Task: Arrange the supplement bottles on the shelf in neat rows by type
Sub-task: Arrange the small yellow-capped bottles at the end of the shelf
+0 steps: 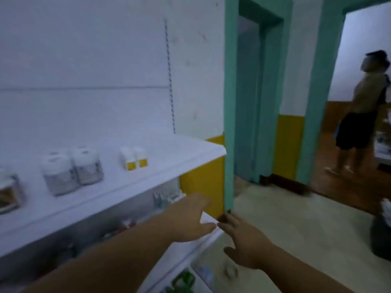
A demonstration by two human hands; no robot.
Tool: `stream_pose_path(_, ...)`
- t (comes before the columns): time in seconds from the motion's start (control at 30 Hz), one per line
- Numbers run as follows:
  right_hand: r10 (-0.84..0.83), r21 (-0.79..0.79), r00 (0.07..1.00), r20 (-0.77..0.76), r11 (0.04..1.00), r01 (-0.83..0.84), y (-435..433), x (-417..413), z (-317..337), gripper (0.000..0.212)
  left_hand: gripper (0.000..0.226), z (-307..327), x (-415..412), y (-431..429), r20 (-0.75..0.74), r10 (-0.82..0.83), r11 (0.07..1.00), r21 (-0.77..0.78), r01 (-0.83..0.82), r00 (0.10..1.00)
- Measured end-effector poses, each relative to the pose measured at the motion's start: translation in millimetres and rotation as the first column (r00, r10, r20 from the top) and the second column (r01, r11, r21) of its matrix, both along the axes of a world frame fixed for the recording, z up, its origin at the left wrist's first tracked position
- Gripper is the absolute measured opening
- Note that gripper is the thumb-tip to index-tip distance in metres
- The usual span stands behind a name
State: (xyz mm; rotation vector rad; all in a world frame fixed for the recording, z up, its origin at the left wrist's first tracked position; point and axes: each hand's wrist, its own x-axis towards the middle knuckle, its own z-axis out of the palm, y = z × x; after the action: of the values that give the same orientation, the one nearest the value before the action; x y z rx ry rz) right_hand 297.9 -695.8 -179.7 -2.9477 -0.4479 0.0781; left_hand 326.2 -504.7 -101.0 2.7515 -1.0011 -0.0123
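Observation:
A white shelf runs from lower left to centre. On it stand two grey jars with white lids, two small white bottles with yellow labels, and a brown-labelled jar cut off at the left edge. My left hand reaches under the shelf's right end toward blurred bottles on the lower shelf, fingers apart, holding nothing. My right hand hovers beside it with fingers spread and nothing in it. The picture is blurred.
A teal door frame stands just right of the shelf, over a yellow wall base. A person stands in the far doorway at right. Green and pale packages lie low near the floor.

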Motion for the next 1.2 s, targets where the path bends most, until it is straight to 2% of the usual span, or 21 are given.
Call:
stream_pose_path(0.1, 0.087, -0.014, 0.995, 0.058, 0.996, -0.086, 29, 8, 50, 0.068, 0.062, 38, -16, 36, 0.079, 0.082, 0.996, -0.051, -0.078, 0.993)
stream_pose_path(0.2, 0.146, 0.003, 0.982, 0.124, 0.989, -0.147, 65, 15, 81, 0.066, 0.066, 59, -29, 73, 0.054, 0.179, 0.983, -0.055, -0.176, 0.982)
stream_pose_path(0.43, 0.276, 0.106, 0.918, 0.285, 0.943, -0.316, 146, 39, 106, 0.061, 0.066, 69, -42, 152, 0.049, 0.355, 0.933, -0.089, -0.349, 0.934)
stream_pose_path(0.57, 0.272, 0.189, 0.886, 0.375, 0.914, -0.36, 190, 61, 118, 0.057, 0.067, 67, -40, 189, 0.023, 0.409, 0.905, -0.139, -0.402, 0.912)
stream_pose_path(0.63, 0.203, 0.243, 0.884, 0.42, 0.914, -0.326, 205, 77, 122, 0.055, 0.065, 65, -37, 200, 0.018, 0.413, 0.897, -0.18, -0.403, 0.911)
stream_pose_path(0.73, 0.005, 0.389, 0.904, 0.428, 0.902, -0.189, 217, 108, 130, 0.053, 0.061, 63, -31, 209, -0.021, 0.401, 0.884, -0.255, -0.393, 0.916)
stream_pose_path(0.9, -0.145, 0.486, 0.947, 0.287, 0.874, -0.014, 229, 150, 126, 0.053, 0.058, 62, -18, 210, -0.053, 0.344, 0.871, -0.353, -0.34, 0.937)
stream_pose_path(0.97, -0.217, 0.555, 0.936, 0.278, 0.832, 0.028, 230, 158, 119, 0.047, 0.057, 59, -14, 210, -0.039, 0.32, 0.875, -0.371, -0.311, 0.946)
stream_pose_path(1.1, -0.381, 0.723, 0.88, 0.284, 0.688, 0.065, 223, 157, 109, 0.037, 0.055, 51, -9, 210, -0.008, 0.275, 0.877, -0.407, -0.254, 0.961)
stream_pose_path(1.2, -0.406, 0.77, 0.876, 0.258, 0.635, 0.067, 219, 150, 110, 0.032, 0.054, 47, -8, 203, -0.025, 0.285, 0.845, -0.465, -0.263, 0.958)
